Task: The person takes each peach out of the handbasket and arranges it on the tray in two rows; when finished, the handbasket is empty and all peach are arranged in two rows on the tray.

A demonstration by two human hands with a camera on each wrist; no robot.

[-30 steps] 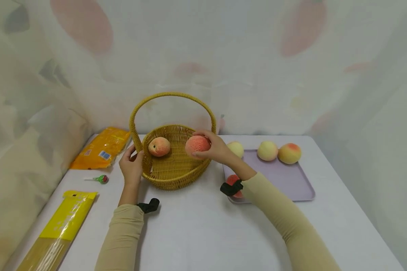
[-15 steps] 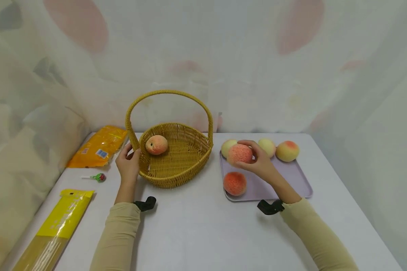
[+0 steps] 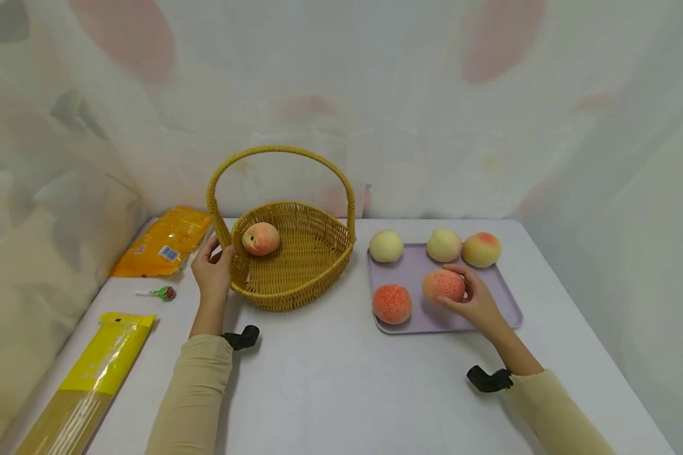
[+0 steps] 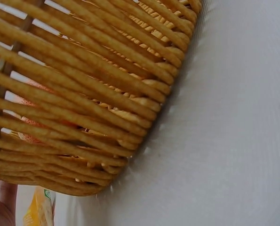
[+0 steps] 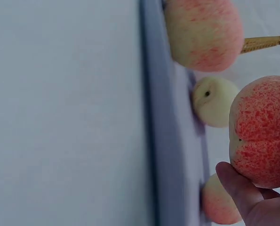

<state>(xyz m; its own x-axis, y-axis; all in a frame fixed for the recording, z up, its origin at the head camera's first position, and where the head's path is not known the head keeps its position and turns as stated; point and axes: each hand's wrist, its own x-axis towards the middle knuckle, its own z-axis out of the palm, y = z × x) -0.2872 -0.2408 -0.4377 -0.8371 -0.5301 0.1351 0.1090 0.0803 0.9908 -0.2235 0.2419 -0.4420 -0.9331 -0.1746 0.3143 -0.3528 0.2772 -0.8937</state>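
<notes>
My left hand (image 3: 213, 272) grips the left side of a yellow wicker basket (image 3: 296, 296) at the foot of its arched handle. One pinkish peach (image 3: 260, 239) lies inside the basket, toward the left. In my right hand (image 3: 480, 306) is a red-speckled peach (image 3: 441, 285), held between thumb and fingers above a lilac tray (image 3: 388, 273). The right wrist view shows this held peach (image 5: 262, 132) close up, apart from the tray's edge. A red peach (image 3: 392, 304) sits at the tray's front left corner. Along its back are two pale peaches (image 3: 386, 246) and a yellow-red one (image 3: 481, 249).
To the left of the basket lie an orange packet (image 3: 165, 243), a lollipop (image 3: 162, 293) and a yellow-topped pack of noodles (image 3: 91, 379). A patterned curtain (image 3: 410, 126) hangs behind the white table (image 3: 330, 385).
My right hand has carried the red-speckled peach from over the basket rightward to above the tray. The left hand has stayed on the basket.
</notes>
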